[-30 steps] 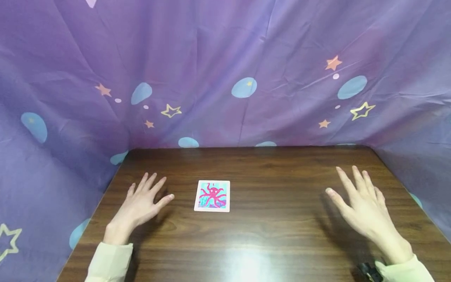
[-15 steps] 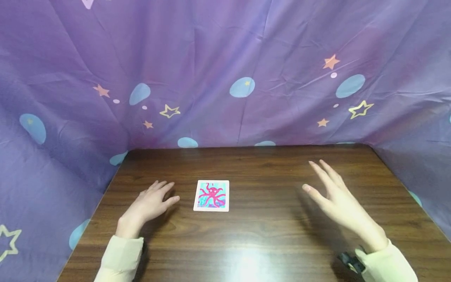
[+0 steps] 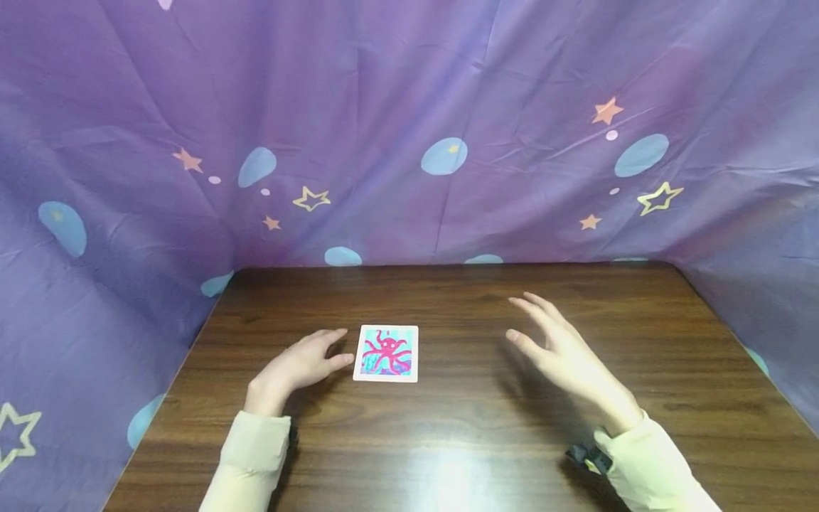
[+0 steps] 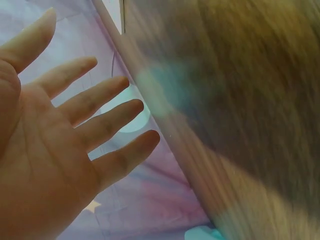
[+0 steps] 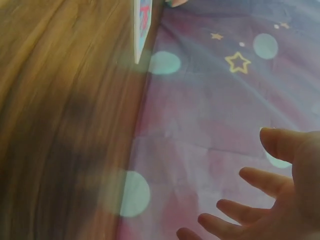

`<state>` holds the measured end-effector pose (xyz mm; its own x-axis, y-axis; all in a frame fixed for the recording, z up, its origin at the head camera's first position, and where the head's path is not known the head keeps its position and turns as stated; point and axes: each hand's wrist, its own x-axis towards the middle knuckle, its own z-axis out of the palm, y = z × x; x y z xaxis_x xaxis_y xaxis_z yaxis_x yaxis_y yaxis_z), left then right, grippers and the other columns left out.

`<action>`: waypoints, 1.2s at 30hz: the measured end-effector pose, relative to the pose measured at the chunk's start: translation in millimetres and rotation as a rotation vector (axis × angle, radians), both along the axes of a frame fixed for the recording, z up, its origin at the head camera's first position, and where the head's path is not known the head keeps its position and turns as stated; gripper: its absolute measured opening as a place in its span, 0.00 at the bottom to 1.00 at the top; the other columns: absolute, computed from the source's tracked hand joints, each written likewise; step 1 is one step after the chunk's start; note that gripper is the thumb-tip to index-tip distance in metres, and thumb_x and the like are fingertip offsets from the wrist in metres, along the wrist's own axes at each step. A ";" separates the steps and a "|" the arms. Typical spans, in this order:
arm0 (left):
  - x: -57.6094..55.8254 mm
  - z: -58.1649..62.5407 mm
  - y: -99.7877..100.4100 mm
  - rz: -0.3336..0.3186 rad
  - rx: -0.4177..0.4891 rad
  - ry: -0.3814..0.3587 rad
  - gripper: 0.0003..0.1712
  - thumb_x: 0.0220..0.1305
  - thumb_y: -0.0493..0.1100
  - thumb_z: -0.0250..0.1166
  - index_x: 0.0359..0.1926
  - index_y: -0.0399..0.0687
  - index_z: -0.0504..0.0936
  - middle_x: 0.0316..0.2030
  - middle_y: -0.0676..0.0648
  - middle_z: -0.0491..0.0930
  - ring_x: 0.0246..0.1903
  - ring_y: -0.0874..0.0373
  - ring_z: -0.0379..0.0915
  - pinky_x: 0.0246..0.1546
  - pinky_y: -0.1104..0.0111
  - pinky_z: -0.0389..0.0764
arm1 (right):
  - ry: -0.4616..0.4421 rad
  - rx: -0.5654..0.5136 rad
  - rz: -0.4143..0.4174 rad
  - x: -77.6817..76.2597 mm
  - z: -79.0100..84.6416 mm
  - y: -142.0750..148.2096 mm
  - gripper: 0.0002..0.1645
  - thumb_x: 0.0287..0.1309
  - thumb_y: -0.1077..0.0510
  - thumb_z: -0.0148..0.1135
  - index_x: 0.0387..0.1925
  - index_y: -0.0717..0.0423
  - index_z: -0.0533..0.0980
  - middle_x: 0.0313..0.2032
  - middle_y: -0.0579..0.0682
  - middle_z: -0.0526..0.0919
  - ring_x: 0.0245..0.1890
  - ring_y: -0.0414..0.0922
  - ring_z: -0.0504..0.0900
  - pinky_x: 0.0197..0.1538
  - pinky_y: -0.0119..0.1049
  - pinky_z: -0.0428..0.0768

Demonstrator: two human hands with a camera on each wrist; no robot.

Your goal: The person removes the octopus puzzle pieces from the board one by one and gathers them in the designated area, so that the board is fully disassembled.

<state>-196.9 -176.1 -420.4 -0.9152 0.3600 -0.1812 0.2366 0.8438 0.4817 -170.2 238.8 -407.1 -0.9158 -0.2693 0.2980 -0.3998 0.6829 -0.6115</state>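
A square white-bordered card (image 3: 386,354) with a pink octopus picture lies flat on the brown wooden table (image 3: 461,412). Just beside its left edge is my left hand (image 3: 301,366), fingers extended and thumb tip close to the card; whether they touch is hard to tell. My right hand (image 3: 566,352) hovers over the table to the right of the card, some way off, with its fingers spread. In the left wrist view the left palm (image 4: 45,155) shows bare, and the right wrist view shows the right fingers (image 5: 240,212) spread with nothing in them.
Purple cloth (image 3: 384,107) with stars and blue ovals hangs behind the table and along both sides. A black strap with a small device (image 3: 589,459) sits at the right wrist. Light glares on the near tabletop (image 3: 448,476).
Both hands have moved inward toward the card, the left one rightward up to its edge, the right one leftward across the table. The card stays in place.
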 end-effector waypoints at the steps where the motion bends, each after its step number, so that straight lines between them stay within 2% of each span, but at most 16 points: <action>1: -1.1 -1.6 1.1 -0.003 0.000 -0.001 0.36 0.70 0.54 0.59 0.70 0.38 0.65 0.66 0.34 0.66 0.67 0.39 0.58 0.66 0.45 0.60 | 0.000 0.001 0.005 -1.8 -1.5 -2.6 0.33 0.67 0.49 0.60 0.70 0.52 0.65 0.70 0.61 0.59 0.68 0.63 0.59 0.63 0.66 0.61; 7: -5.2 -9.1 5.6 -0.009 0.019 -0.016 0.35 0.70 0.53 0.59 0.70 0.38 0.64 0.67 0.34 0.65 0.68 0.38 0.57 0.67 0.45 0.58 | -0.011 -0.021 0.035 -12.0 -10.8 -16.7 0.30 0.67 0.51 0.60 0.67 0.55 0.68 0.68 0.62 0.63 0.66 0.62 0.63 0.64 0.62 0.63; 11: -4.8 -12.4 10.4 -0.004 0.030 -0.015 0.35 0.70 0.52 0.59 0.70 0.37 0.65 0.66 0.33 0.65 0.67 0.38 0.58 0.67 0.46 0.59 | -0.084 -0.124 0.060 -18.6 -11.8 -29.5 0.26 0.67 0.52 0.60 0.63 0.54 0.71 0.66 0.58 0.67 0.66 0.57 0.64 0.67 0.59 0.61; 15: -0.3 -15.2 16.7 0.026 0.019 -0.013 0.35 0.68 0.51 0.61 0.69 0.38 0.66 0.66 0.34 0.66 0.66 0.38 0.59 0.66 0.46 0.60 | -0.143 -0.203 0.094 -23.9 -10.5 -46.0 0.22 0.66 0.53 0.61 0.60 0.52 0.74 0.63 0.54 0.71 0.65 0.53 0.66 0.68 0.55 0.61; 18: 4.0 -16.6 22.6 0.055 -0.017 0.003 0.35 0.67 0.51 0.62 0.69 0.40 0.67 0.66 0.35 0.66 0.66 0.38 0.60 0.65 0.44 0.61 | -0.179 -0.225 0.099 -26.9 -12.8 -58.0 0.20 0.66 0.53 0.61 0.58 0.51 0.76 0.61 0.51 0.74 0.64 0.51 0.68 0.66 0.53 0.64; 23: 12.2 -19.7 28.6 0.097 -0.077 0.000 0.36 0.65 0.51 0.65 0.70 0.42 0.67 0.66 0.34 0.65 0.66 0.37 0.59 0.62 0.38 0.61 | -0.259 -0.284 0.140 -36.5 -25.7 -81.4 0.20 0.66 0.56 0.61 0.57 0.55 0.76 0.57 0.55 0.78 0.59 0.54 0.75 0.62 0.53 0.71; 28: 16.7 -21.7 30.8 0.115 -0.101 -0.007 0.37 0.63 0.50 0.67 0.69 0.43 0.68 0.66 0.32 0.64 0.67 0.36 0.58 0.62 0.37 0.61 | -0.288 -0.295 0.180 -50.3 -40.4 -107.3 0.20 0.66 0.56 0.61 0.57 0.58 0.76 0.56 0.55 0.79 0.60 0.52 0.75 0.64 0.54 0.68; 31: 15.4 -20.6 37.0 0.097 -0.094 0.012 0.37 0.61 0.49 0.69 0.68 0.43 0.69 0.66 0.32 0.64 0.66 0.36 0.58 0.61 0.37 0.61 | -0.307 -0.316 0.172 -57.7 -46.7 -120.1 0.21 0.65 0.55 0.61 0.56 0.60 0.77 0.56 0.54 0.80 0.58 0.50 0.76 0.62 0.51 0.71; 36: 13.3 -20.3 53.4 0.001 -0.074 0.119 0.32 0.58 0.44 0.72 0.62 0.39 0.75 0.60 0.33 0.71 0.58 0.38 0.69 0.59 0.45 0.70 | -0.381 -0.416 0.182 -66.5 -52.4 -137.0 0.20 0.64 0.61 0.60 0.56 0.65 0.75 0.50 0.61 0.81 0.49 0.52 0.80 0.47 0.46 0.82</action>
